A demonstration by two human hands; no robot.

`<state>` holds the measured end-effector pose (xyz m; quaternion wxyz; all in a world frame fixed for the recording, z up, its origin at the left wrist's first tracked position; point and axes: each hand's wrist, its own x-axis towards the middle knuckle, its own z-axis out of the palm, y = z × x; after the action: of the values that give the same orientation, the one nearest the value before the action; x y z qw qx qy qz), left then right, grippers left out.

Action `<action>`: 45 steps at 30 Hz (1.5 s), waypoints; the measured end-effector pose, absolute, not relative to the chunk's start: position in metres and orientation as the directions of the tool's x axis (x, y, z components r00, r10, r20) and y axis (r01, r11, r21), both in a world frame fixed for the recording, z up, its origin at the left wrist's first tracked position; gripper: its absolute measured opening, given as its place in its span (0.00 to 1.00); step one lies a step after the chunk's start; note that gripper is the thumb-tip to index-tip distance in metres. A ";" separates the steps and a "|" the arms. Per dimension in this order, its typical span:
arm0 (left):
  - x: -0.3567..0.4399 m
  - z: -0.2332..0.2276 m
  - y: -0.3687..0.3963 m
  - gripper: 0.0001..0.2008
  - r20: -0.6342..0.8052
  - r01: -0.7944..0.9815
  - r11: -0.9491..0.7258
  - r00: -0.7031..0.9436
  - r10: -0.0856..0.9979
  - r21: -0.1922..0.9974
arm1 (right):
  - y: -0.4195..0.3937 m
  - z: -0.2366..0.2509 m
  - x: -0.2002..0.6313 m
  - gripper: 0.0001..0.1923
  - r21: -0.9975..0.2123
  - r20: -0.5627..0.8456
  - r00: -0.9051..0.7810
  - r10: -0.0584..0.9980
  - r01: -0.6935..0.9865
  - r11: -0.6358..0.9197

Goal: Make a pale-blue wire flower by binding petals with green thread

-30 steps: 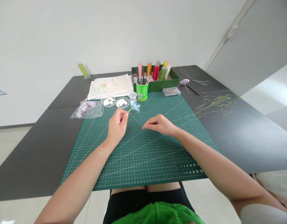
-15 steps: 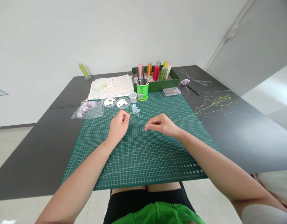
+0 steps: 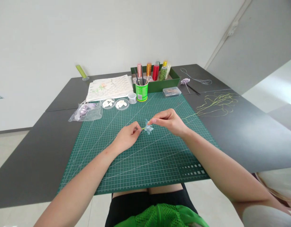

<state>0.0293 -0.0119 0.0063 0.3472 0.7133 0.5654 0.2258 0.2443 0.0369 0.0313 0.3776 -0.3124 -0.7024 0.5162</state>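
Note:
My left hand (image 3: 127,139) pinches the short stem of a small pale blue flower (image 3: 148,128) over the middle of the green cutting mat (image 3: 140,164). My right hand (image 3: 170,121) is just to the right of it, its fingertips closed at the flower's top, apparently on a thin yellow-green thread (image 3: 190,116) that runs off to the right across the mat. The two hands are close together, almost touching at the flower.
At the mat's far edge stand a green cup of tools (image 3: 142,89), two small dishes of white pieces (image 3: 115,103), a plastic bag (image 3: 85,112) and a clear case (image 3: 171,91). Behind are a green box of bead tubes (image 3: 157,77), a booklet (image 3: 109,87) and tangled thread (image 3: 215,102).
My left hand has carried the flower down and to the right, toward the mat's middle. My right hand has come up to meet it at the flower.

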 end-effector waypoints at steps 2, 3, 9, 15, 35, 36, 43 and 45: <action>0.034 0.007 -0.016 0.09 -0.081 0.619 -0.125 0.295 0.952 0.776 | 0.038 0.031 0.246 0.17 -0.962 0.217 -0.497 0.840 0.038 0.271; 0.035 0.007 -0.018 0.09 -0.082 0.606 -0.136 0.319 0.944 0.784 | 0.039 0.030 0.246 0.16 -0.964 0.217 -0.493 0.843 0.026 0.264; 0.039 0.010 -0.022 0.10 -0.074 0.554 -0.167 0.386 0.919 0.816 | 0.039 0.023 0.241 0.18 -0.983 0.181 -0.508 0.842 -0.082 0.161; 0.039 0.013 -0.022 0.09 -0.055 0.510 -0.202 0.444 0.894 0.836 | 0.039 0.025 0.239 0.18 -0.984 0.167 -0.442 0.881 -0.023 0.175; 0.034 0.020 -0.028 0.10 -0.049 0.385 -0.161 0.480 0.876 0.909 | 0.060 0.001 0.238 0.16 -0.948 0.153 -0.467 0.871 0.181 0.263; 0.033 0.021 -0.028 0.10 -0.043 0.377 -0.158 0.471 0.881 0.913 | 0.060 0.001 0.238 0.16 -0.947 0.150 -0.468 0.871 0.186 0.263; 0.030 0.021 -0.027 0.10 0.112 0.336 -0.216 0.304 0.946 0.917 | 0.067 -0.003 0.238 0.24 -0.953 0.079 -0.562 0.823 0.199 0.228; 0.028 0.020 -0.026 0.09 0.187 0.382 -0.262 0.224 0.957 0.886 | 0.067 -0.002 0.238 0.24 -0.942 0.061 -0.589 0.806 0.233 0.241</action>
<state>0.0277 -0.0262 0.0200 0.3665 0.6910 0.4843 0.3920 0.2383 0.0667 -0.0024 0.2838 -0.3534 -0.7349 0.5045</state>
